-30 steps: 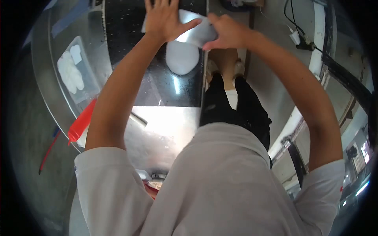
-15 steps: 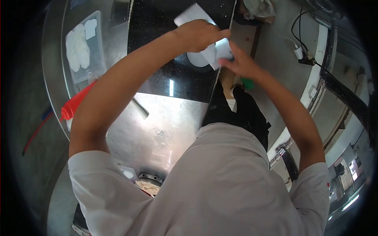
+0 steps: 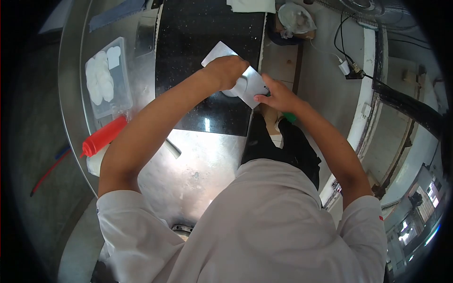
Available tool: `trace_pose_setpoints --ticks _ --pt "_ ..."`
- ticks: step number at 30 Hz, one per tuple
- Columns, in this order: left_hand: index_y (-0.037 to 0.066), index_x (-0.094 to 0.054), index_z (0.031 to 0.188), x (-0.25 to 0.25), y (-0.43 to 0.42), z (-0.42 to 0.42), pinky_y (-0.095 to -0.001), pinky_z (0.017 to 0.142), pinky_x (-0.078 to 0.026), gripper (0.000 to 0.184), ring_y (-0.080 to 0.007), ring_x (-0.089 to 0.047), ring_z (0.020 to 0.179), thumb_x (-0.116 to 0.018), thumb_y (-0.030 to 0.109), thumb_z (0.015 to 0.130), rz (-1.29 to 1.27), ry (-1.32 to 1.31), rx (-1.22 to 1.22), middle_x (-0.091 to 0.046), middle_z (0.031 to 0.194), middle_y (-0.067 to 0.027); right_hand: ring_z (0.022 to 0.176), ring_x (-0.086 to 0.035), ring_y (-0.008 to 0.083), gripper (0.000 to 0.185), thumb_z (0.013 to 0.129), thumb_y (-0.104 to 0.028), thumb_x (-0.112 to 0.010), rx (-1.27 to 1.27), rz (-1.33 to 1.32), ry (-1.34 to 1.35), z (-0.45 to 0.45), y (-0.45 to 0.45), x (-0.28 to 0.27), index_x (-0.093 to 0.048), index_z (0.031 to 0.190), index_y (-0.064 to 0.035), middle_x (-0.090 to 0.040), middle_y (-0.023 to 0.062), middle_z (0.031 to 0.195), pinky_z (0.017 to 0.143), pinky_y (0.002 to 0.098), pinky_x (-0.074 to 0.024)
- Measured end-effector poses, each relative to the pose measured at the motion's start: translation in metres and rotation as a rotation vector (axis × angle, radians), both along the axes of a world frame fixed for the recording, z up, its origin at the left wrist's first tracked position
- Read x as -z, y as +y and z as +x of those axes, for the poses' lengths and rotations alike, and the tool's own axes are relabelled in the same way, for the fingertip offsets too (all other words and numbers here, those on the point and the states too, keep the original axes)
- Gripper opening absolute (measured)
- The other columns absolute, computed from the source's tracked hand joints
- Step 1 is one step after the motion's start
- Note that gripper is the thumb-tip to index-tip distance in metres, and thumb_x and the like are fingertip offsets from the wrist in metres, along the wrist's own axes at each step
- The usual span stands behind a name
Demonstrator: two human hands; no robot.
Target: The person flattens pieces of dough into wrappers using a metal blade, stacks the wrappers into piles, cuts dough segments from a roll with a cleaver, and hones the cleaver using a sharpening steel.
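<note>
A broad, flat rectangular metal blade [image 3: 255, 88] lies slanted over the right edge of the speckled black board [image 3: 198, 56]. My left hand [image 3: 228, 71] is closed on the blade's far long edge, its fingertips hidden. My right hand [image 3: 279, 96] pinches the near right end, with the thumb on the near side. Partly under the blade shows a pale, thin round piece [image 3: 230, 94], perhaps dough, on the board. Whether the blade has a handle I cannot tell.
At left stands a clear plastic tray [image 3: 123, 89] with white dough-like pieces, beside a red squeeze bottle [image 3: 103, 136]. A pale tube-like rod [image 3: 173, 149] lies on the steel counter [image 3: 203, 165]. A blue cloth [image 3: 115, 15] and a white cloth [image 3: 250, 5] lie further off.
Both hands and the blade sit lower in view and nearer my body, the scene having shifted too. The blade now covers more of the round piece. My left hand's fingers are more curled.
</note>
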State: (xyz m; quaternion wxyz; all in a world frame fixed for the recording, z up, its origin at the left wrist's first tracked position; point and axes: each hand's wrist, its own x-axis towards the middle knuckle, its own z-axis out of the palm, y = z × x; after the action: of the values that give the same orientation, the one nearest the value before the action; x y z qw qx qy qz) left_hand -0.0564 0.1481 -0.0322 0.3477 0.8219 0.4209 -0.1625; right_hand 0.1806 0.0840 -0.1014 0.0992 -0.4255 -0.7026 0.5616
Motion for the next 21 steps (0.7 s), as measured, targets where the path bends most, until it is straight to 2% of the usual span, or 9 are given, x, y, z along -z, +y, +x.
trace_pose_setpoints --ticks 3,6,8,9,12,14,15,18,21 --pt "0.0 -0.063 0.094 -0.004 0.009 -0.002 -0.044 0.094 -0.054 0.02 -0.0368 -0.068 0.11 -0.077 0.003 0.08 0.025 0.038 0.084 -0.068 0.106 -0.0176 0.098 -0.07 0.0418 0.05 0.091 -0.032 -0.077 0.033 -0.083 -0.011 0.0 0.001 -0.005 -0.051 0.119 -0.0002 -0.069 0.027 0.107 0.087 0.0488 -0.0535" --pt "0.001 -0.061 0.09 -0.013 0.021 -0.018 -0.0441 0.089 -0.055 0.02 -0.0362 -0.069 0.103 -0.078 0.003 0.079 0.137 -0.232 0.09 -0.068 0.103 -0.0168 0.097 -0.071 0.0382 0.049 0.091 -0.031 -0.077 0.08 0.059 0.027 -0.002 0.012 0.003 -0.051 0.12 -0.0006 -0.07 0.0271 0.104 0.085 0.0481 -0.0541" --pt "0.0 -0.059 0.085 -0.023 0.027 -0.022 -0.0444 0.079 -0.052 0.018 -0.0366 -0.068 0.09 -0.076 0.001 0.078 0.033 -0.228 0.064 -0.066 0.091 -0.0174 0.098 -0.072 0.0376 0.051 0.091 -0.031 -0.078 0.194 -0.286 -0.187 -0.008 0.037 -0.034 -0.05 0.122 -0.0007 -0.07 0.0268 0.102 0.086 0.0475 -0.0549" --pt "-0.001 -0.058 0.083 -0.023 0.029 -0.024 -0.0444 0.077 -0.052 0.017 -0.0367 -0.067 0.087 -0.075 0.001 0.078 -0.042 -0.194 0.029 -0.066 0.087 -0.0176 0.1 -0.071 0.0385 0.054 0.091 -0.032 -0.078 0.199 -0.291 -0.209 -0.011 0.048 -0.031 -0.049 0.124 -0.001 -0.07 0.0274 0.106 0.087 0.0488 -0.0551" --pt "-0.002 -0.056 0.081 -0.026 0.031 -0.028 -0.0437 0.071 -0.049 0.018 -0.0368 -0.065 0.078 -0.073 0.002 0.075 -0.077 -0.219 0.051 -0.063 0.08 -0.0194 0.083 -0.072 0.0355 0.057 0.093 -0.031 -0.076 0.104 0.24 0.038 -0.017 0.01 0.027 -0.048 0.134 -0.0011 -0.071 0.0196 0.101 0.079 0.0495 -0.0579" --pt "-0.002 -0.055 0.081 -0.044 0.027 -0.019 -0.0435 0.071 -0.05 0.02 -0.0368 -0.065 0.078 -0.073 0.004 0.073 -0.141 -0.178 0.048 -0.064 0.08 -0.0197 0.098 -0.068 0.0498 0.065 0.092 -0.034 -0.077 -0.208 0.098 -0.051 -0.013 -0.032 0.015 -0.045 0.136 0.0017 -0.069 0.0298 0.095 0.085 0.0507 -0.0551" --pt "-0.002 -0.054 0.08 -0.047 0.028 -0.019 -0.0433 0.07 -0.05 0.022 -0.0373 -0.065 0.078 -0.073 0.006 0.071 -0.183 -0.163 0.013 -0.064 0.079 -0.02 0.096 -0.066 0.0514 0.064 0.093 -0.036 -0.075 -0.231 0.056 -0.102 -0.015 -0.047 0.004 -0.045 0.132 0.0044 -0.066 0.0324 0.091 0.086 0.0516 -0.0538" --pt "-0.002 -0.056 0.082 -0.059 0.03 -0.024 -0.0422 0.072 -0.051 0.025 -0.036 -0.066 0.079 -0.076 0.006 0.071 -0.156 -0.164 -0.065 -0.065 0.082 -0.0191 0.101 -0.064 0.0552 0.061 0.094 -0.03 -0.074 -0.238 -0.085 -0.221 -0.015 -0.046 -0.026 -0.043 0.135 0.0018 -0.067 0.0338 0.102 0.089 0.0566 -0.0515" --pt "-0.001 -0.056 0.092 -0.047 0.038 -0.044 -0.039 0.077 -0.054 0.027 -0.0286 -0.069 0.084 -0.077 0.002 0.075 -0.039 -0.317 -0.171 -0.068 0.088 -0.0157 0.099 -0.065 0.0532 0.047 0.094 -0.025 -0.074 -0.115 0.009 -0.272 -0.002 -0.051 -0.058 -0.049 0.122 0.003 -0.067 0.0337 0.096 0.085 0.0568 -0.0514"
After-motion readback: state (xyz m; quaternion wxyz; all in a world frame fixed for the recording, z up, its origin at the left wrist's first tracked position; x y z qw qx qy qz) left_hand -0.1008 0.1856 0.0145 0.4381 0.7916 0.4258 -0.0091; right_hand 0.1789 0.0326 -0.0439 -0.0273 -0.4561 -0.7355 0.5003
